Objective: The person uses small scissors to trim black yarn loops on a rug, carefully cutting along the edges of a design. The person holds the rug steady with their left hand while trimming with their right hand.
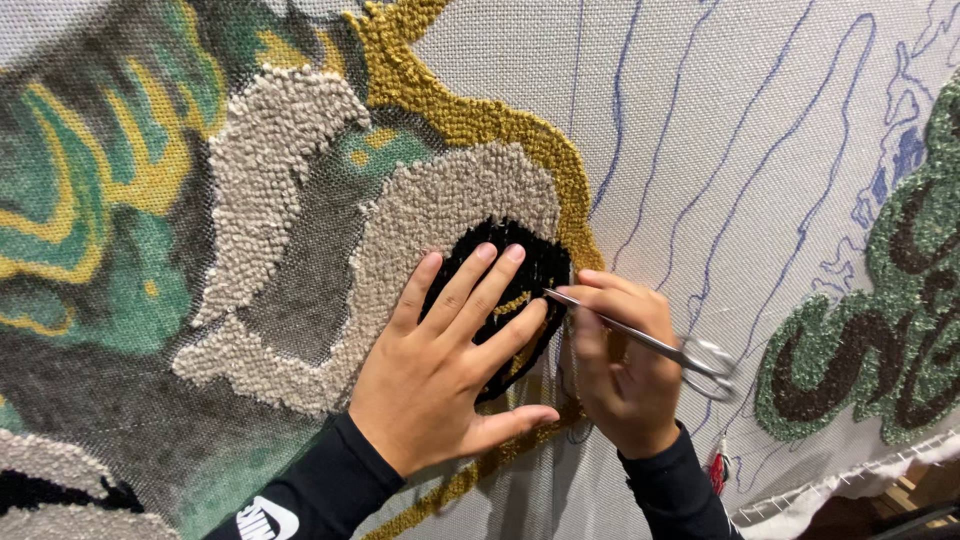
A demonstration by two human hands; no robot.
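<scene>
Scissors: slim, silver, closed blades.

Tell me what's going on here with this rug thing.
A person is working on a tufted rug cloth stretched upright. The left hand lies flat on a black looped patch, fingers spread. The right hand holds small metal scissors, tips pointed at the patch's edge beside the left fingertips. Beige, gold and green areas are already filled; blue drawn outlines to the right remain bare.
</scene>
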